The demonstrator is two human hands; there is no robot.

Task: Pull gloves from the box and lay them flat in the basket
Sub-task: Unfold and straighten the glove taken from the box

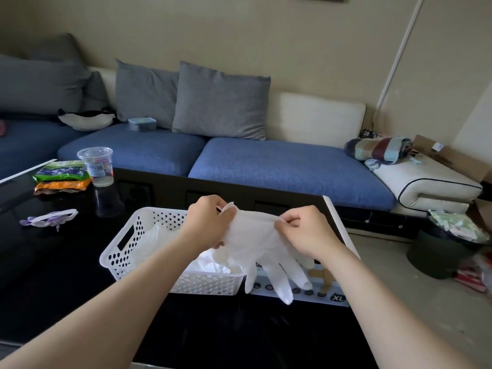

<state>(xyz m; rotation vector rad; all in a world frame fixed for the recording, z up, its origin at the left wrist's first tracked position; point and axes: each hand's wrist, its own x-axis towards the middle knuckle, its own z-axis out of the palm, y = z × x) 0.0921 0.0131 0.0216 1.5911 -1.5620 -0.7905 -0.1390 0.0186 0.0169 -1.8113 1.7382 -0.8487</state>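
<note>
I hold a translucent white glove stretched between both hands, above the gap between basket and box. My left hand pinches one side of its cuff and my right hand pinches the other side. The glove's fingers hang down towards me over the glove box, which lies at the right with an "XL" mark on its front. The white perforated plastic basket stands to the left of the box on the black table. Other pale gloves lie inside it, partly hidden by my left forearm.
On the glossy black table stand a clear plastic cup, snack packets and a purple-and-white item at the left. A blue sofa with grey cushions lies beyond. A dark bin with litter sits on the floor at the right.
</note>
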